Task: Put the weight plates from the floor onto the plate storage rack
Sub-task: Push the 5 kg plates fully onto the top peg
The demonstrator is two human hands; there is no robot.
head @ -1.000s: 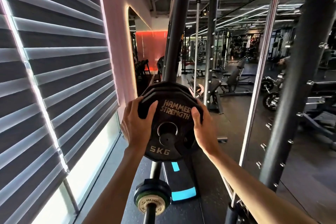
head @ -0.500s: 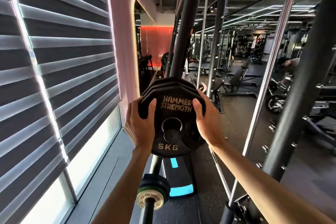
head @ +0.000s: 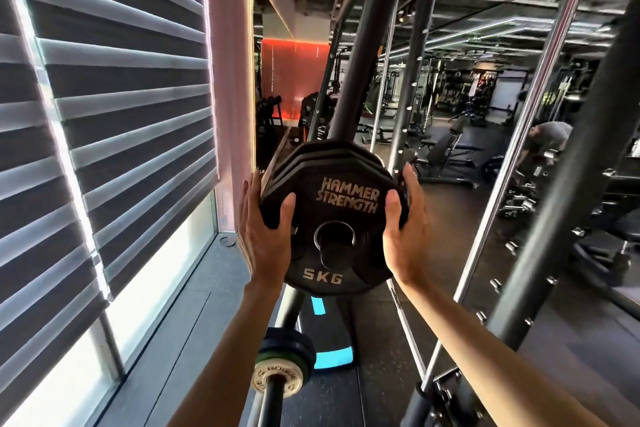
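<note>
Gym blinds (head: 104, 114) fill nine o'clock, and at centre the left hand (head: 265, 236) and right hand (head: 405, 229) clasp the weight plate (head: 346, 199) by its nine and three o'clock edges, its hole seemingly over a peg of the rack (head: 363, 55), against stored plates (head: 311, 153); floor plates remaining, if any, lie unseen.

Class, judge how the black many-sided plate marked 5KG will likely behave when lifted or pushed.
Probably heavy for its size: the black many-sided 5KG plate is gripped by the left hand and right hand. Its flat edge facets likely resist rolling. It looks stiff, not floppy.
</note>
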